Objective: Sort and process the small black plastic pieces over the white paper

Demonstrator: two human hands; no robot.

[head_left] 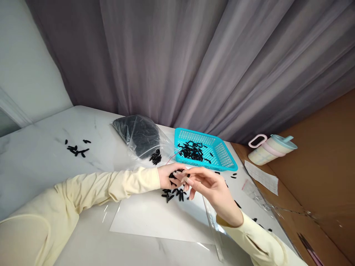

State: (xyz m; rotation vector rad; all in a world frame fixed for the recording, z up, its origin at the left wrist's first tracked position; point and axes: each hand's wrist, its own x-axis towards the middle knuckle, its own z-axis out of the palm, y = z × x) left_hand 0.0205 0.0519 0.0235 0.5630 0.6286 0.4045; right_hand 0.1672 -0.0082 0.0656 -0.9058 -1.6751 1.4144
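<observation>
My left hand [168,176] and my right hand [212,188] meet above a small heap of black pieces [174,194] lying on a white sheet [155,218]. The left hand is curled around a few black pieces, and the right hand's fingertips pinch at them where the two hands touch. Whether the right hand itself holds a piece is hidden by the fingers. A thin red thread [172,158] runs up from the left hand. Both arms wear pale yellow sleeves.
A turquoise basket [224,155] holding black pieces stands behind the hands. A clear bag [140,135] of black pieces lies to its left, scattered pieces [77,149] farther left. A lidded cup [270,148] lies on its side on a brown surface to the right, by a paper slip [262,176].
</observation>
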